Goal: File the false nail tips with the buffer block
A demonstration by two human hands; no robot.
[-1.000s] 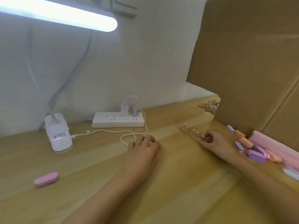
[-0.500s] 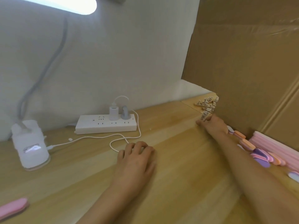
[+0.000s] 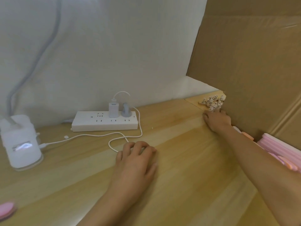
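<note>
The tall brown cardboard sheet [image 3: 252, 70] walls off everything to the right of my right fingers, and the pale wooden desk [image 3: 187, 168] runs under both hands. Beyond the left fingertips lies the long white power strip [image 3: 104, 122], with the white lamp base [image 3: 21, 144] well off to their left. The left hand [image 3: 136, 160] rests palm down on the wood, fingers loosely bent and holding nothing, a loop of thin white cable [image 3: 123, 136] just ahead of them. The right hand [image 3: 217, 119] is stretched to the foot of the cardboard, fingertips at the near edge of the heap of small pale false nail tips [image 3: 213, 101]. Its back faces me, so I cannot tell whether the fingers have pinched one. The rounded pink buffer block [image 3: 6, 208] sits far left of the left fingers, half cut off at the frame's corner. I judge this to be the pick of a tip: I'd take one from the near edge with thumb and forefinger, lifting rather than dragging so the heap isn't scattered
</note>
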